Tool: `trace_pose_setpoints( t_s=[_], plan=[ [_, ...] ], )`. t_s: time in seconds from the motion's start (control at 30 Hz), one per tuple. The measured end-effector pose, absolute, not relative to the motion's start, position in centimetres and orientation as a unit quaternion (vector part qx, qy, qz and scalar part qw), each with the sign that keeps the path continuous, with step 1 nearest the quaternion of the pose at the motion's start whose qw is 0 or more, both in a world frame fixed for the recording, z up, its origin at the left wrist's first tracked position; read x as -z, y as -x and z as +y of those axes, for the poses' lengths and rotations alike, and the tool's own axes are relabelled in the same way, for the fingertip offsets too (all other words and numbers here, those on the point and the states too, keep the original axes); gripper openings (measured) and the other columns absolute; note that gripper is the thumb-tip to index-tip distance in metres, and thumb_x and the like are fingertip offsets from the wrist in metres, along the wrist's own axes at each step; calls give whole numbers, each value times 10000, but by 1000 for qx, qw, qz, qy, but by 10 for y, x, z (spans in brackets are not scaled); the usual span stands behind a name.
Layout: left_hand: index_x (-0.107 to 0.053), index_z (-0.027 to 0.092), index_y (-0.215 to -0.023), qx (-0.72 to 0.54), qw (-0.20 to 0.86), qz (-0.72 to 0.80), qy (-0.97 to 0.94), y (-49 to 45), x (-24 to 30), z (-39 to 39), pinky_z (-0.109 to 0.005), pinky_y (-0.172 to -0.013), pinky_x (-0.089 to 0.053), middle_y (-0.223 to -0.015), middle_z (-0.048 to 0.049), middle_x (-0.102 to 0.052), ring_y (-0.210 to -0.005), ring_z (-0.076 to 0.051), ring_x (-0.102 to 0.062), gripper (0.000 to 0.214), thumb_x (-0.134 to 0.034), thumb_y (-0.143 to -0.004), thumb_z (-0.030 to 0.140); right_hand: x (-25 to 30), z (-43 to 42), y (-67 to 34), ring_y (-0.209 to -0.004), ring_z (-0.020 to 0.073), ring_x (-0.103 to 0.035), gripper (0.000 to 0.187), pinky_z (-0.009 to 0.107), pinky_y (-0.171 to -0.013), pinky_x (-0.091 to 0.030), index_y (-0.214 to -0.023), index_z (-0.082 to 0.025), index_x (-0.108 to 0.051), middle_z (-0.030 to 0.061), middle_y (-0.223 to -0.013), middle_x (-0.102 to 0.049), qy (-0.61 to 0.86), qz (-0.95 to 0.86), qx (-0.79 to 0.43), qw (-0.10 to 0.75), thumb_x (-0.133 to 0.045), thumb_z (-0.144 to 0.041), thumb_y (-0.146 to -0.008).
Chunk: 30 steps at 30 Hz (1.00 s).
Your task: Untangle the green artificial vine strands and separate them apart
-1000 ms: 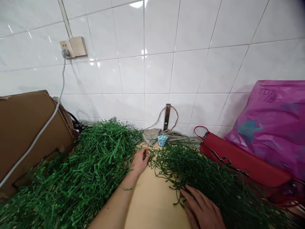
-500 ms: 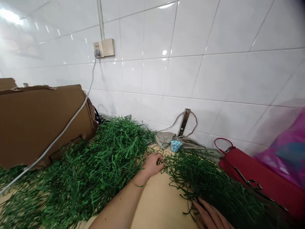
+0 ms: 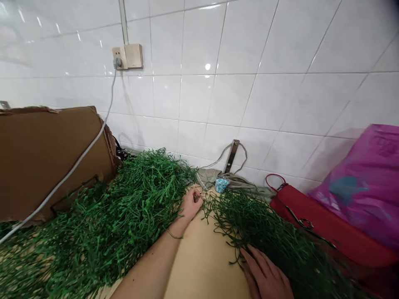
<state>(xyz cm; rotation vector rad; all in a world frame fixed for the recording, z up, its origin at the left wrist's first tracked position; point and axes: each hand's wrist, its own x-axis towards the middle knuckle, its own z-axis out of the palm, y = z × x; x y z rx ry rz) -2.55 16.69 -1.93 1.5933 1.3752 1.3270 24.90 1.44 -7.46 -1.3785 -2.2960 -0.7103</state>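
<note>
Our left hand [image 3: 190,205] is pinched shut on the tip of the darker plastic grass [image 3: 249,220], with brighter plastic grass [image 3: 134,199] just beside it; our right hand [image 3: 264,272] lies open against that darker pile, gripping nothing.

2 bare hands, apart, low in view

The left forearm [image 3: 146,259] angles up from the lower edge to the left wrist [image 3: 174,227], and the left hand [image 3: 190,206] curls with its fingertips drawn together. The right hand [image 3: 264,272] lies lower, cut by the bottom edge, its fingers [image 3: 254,259] extended, loosely spread and pointing up-left.
</note>
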Motion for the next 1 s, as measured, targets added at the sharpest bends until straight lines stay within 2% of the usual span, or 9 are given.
trace_pose_setpoints(
  t_s=[0.23, 0.33, 0.43, 0.5, 0.63, 0.7, 0.8, 0.9, 1.0],
  plan=[
    [-475, 202, -869, -536, 423, 472, -557, 23, 26, 176, -267, -667, -538, -749, 8, -597, -628, -111, -607, 146, -583, -811, 282, -2, -13, -208, -1091, 218, -694, 355, 345, -874, -527, -1195, -260, -727, 61, -1226, -741, 510, -815, 154, 230, -470, -205, -956],
    [-500, 200, -915, -528, 451, 455, -556, 23, 25, 176, -292, -670, -570, -718, -2, -613, -662, -141, -652, 216, -601, -838, 375, -22, -13, -181, -1062, 244, -695, 337, 373, -877, -500, -1161, -246, -732, 76, -1173, -752, 558, -800, 68, 208, -495, -162, -936],
    [-515, 201, -929, -515, 458, 453, -565, 25, 24, 176, -265, -601, -550, -701, -8, -614, -693, -164, -675, 298, -559, -872, 491, -28, -5, -150, -1011, 235, -699, 344, 360, -871, -479, -1139, -239, -732, 61, -1090, -765, 583, -796, -65, 152, -498, -103, -926],
    [-536, 198, -917, -502, 449, 456, -581, 28, 23, 174, -243, -548, -516, -694, -12, -616, -671, -164, -665, 349, -520, -891, 546, -23, 4, -134, -1036, 225, -685, 329, 340, -896, -464, -1146, -209, -725, 68, -1092, -752, 589, -786, -111, 150, -495, -97, -940],
    [-628, 180, -870, -445, 409, 460, -650, 28, 18, 163, -235, -485, -428, -621, 2, -591, -534, -136, -560, 405, -480, -920, 554, -6, 28, -131, -1011, 240, -648, 284, 335, -846, -436, -1145, -196, -721, 92, -1106, -696, 653, -736, -48, 170, -518, -127, -959],
    [-675, 181, -802, -400, 381, 457, -698, 23, 14, 154, -246, -541, -434, -599, 12, -586, -542, -131, -528, 343, -566, -887, 495, 1, 38, -140, -995, 259, -627, 278, 348, -814, -415, -1163, -195, -711, 110, -1088, -673, 676, -715, -18, 178, -510, -158, -975],
    [-709, 200, -763, -337, 336, 455, -753, 7, 8, 139, -291, -757, -484, -711, -2, -652, -695, -159, -573, 147, -700, -797, 343, 8, 45, -153, -975, 258, -613, 264, 347, -794, -390, -1149, -182, -701, 115, -1060, -654, 682, -704, -22, 197, -496, -167, -982],
    [-696, 200, -823, -303, 297, 478, -769, -16, 5, 123, -407, -995, -438, -918, -64, -676, -943, -238, -599, 65, -677, -814, 261, 13, 47, -159, -976, 248, -604, 239, 339, -792, -377, -1117, -178, -680, 106, -1053, -647, 681, -696, -28, 226, -493, -151, -971],
    [-669, 197, -952, -283, 282, 496, -771, -39, 4, 106, -482, -1088, -384, -1082, -109, -649, -1076, -267, -577, 132, -553, -902, 237, 19, 49, -162, -927, 222, -609, 207, 325, -787, -381, -1010, -174, -639, 92, -1007, -654, 680, -682, -37, 269, -446, -117, -962]
  ],
)
